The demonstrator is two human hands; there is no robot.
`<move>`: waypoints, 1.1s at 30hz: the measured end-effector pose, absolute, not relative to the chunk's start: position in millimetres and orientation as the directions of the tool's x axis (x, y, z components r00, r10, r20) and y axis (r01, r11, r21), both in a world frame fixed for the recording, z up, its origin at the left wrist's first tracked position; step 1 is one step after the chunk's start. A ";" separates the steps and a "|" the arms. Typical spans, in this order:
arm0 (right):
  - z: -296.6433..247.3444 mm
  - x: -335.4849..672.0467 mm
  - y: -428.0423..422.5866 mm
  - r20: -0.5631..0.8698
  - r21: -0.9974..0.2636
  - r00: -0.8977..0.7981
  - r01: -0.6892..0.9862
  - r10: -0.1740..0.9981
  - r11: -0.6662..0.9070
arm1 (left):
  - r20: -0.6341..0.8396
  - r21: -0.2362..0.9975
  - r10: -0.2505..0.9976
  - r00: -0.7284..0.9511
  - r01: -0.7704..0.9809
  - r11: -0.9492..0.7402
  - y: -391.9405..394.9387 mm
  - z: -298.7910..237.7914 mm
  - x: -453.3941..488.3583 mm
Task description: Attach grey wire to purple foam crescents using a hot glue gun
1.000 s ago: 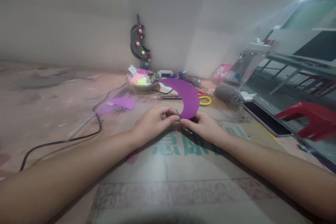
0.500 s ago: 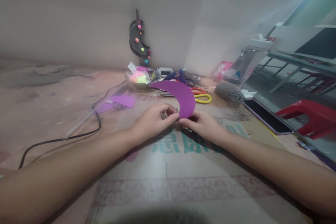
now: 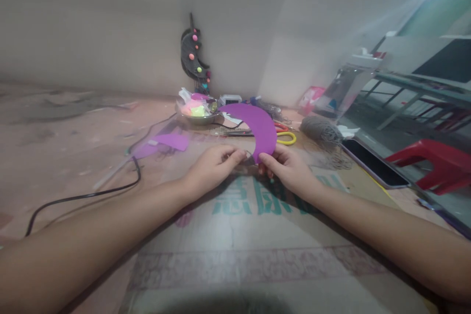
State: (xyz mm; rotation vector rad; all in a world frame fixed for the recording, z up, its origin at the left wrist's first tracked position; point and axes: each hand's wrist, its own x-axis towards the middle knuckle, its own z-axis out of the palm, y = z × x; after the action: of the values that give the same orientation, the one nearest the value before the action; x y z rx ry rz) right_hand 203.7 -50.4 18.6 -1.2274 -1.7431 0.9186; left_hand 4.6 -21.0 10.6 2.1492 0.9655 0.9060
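Since the earlier frame, the purple crescent (image 3: 264, 130) has moved a little upward and to the right, and the right thumb has come from under its lower edge onto its face.

From the head view, the only view, the right hand (image 3: 290, 168) has its thumb and fingers clamped on the lower end of the crescent. Left hand (image 3: 216, 166) is now slightly apart from it; its thumb and forefinger are near together, beside a thin dark strand (image 3: 250, 158) at the inner edge. Whether these fingertips pinch the strand, I cannot tell, because it is too small and blurred.

As I judge, this change means that the right hand alone steadies the piece, while the left is free for the strand.

The crescent is held above the cardboard (image 3: 235, 235), its upper tip pointing left toward the bowl (image 3: 198, 120). Behind it, the scissors (image 3: 287, 138) are partly covered. The grey yarn ball (image 3: 320, 130) lies farther right, near the phone (image 3: 375, 163).
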 end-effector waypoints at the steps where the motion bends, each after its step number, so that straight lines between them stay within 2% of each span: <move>1: 19.2 203.3 -50.6 0.201 -0.888 -0.205 0.374 0.958 0.267 | 0.323 0.739 0.799 0.507 0.393 -0.548 -20.9 10.0 5.0; 4: 19.8 203.4 -50.3 0.205 -0.893 -0.199 0.362 0.958 0.266 | 0.316 0.720 0.788 0.528 0.407 -0.562 -21.0 8.2 6.0; 10: 15.1 207.6 -46.4 0.090 -0.905 -0.223 0.390 0.971 0.173 | 0.327 0.676 0.748 0.577 0.410 -0.612 -22.8 9.0 6.4; 15: 15.7 208.0 -46.7 0.066 -0.884 -0.232 0.438 0.970 0.165 | 0.351 0.632 0.709 0.612 0.404 -0.662 -25.2 11.4 7.2; 19: 18.3 207.7 -47.9 0.050 -0.874 -0.214 0.463 0.976 0.147 | 0.341 0.646 0.713 0.613 0.398 -0.651 -25.7 11.4 7.4; 25: 10.9 209.9 -43.0 0.054 -0.933 -0.256 0.331 0.965 0.140 | 0.320 0.692 0.746 0.584 0.393 -0.605 -23.4 8.2 7.0; 33: 11.8 209.2 -44.9 -0.006 -0.906 -0.240 0.413 0.971 0.097 | 0.284 0.701 0.754 0.591 0.409 -0.585 -23.2 8.8 6.1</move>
State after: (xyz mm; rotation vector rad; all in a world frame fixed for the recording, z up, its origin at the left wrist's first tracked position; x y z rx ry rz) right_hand 209.2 -44.9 11.8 -1.3648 -1.7363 1.1095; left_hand 6.1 -23.2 8.8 2.2365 0.9192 0.7738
